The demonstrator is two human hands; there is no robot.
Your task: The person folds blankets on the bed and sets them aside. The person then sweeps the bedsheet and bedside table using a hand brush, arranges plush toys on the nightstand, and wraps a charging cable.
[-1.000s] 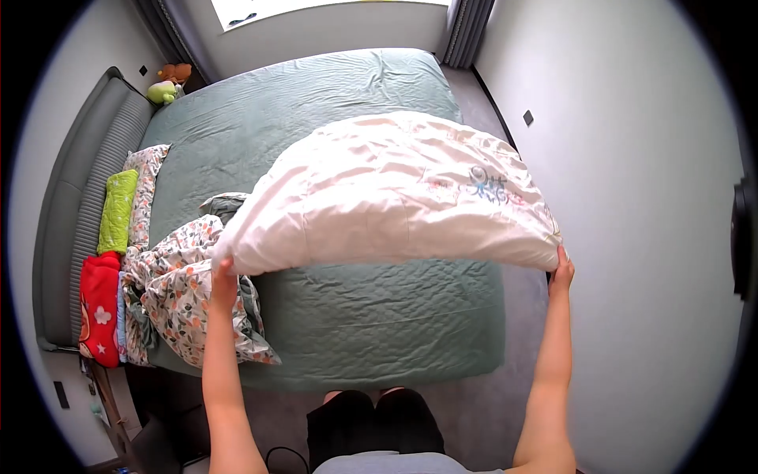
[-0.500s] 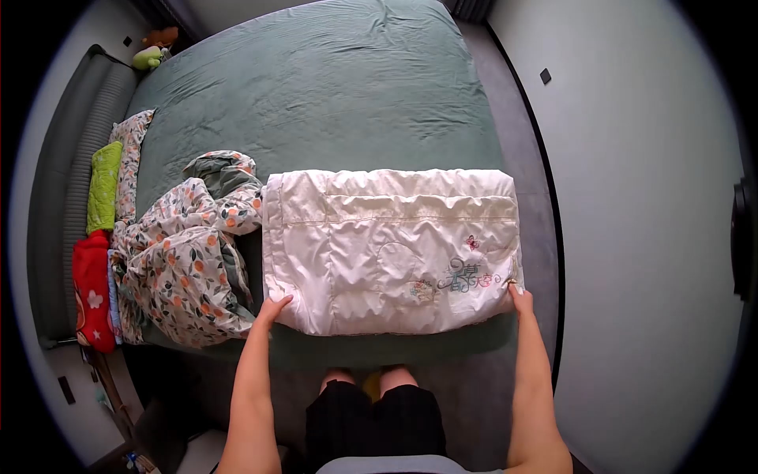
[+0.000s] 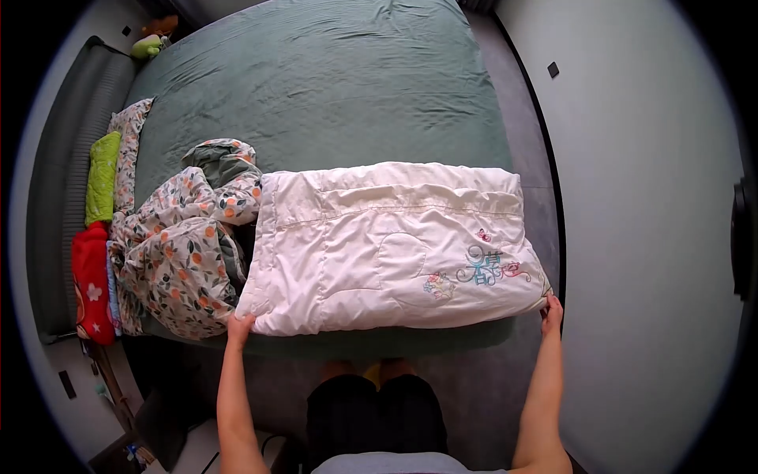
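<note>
White quilt (image 3: pixel 355 257) lies on the green bed (image 3: pixel 332 87), stretching away from my grip, long axis running between the left hand (image 3: pixel 240 327) and right hand (image 3: pixel 553 314), and I have both equally close, each clasping a near corner.

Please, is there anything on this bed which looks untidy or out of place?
Yes: the fruit-print bedding lies in a crumpled heap toward the headboard, untidy beside the white quilt, which lies fairly flat. I see no spill or damage.
</note>
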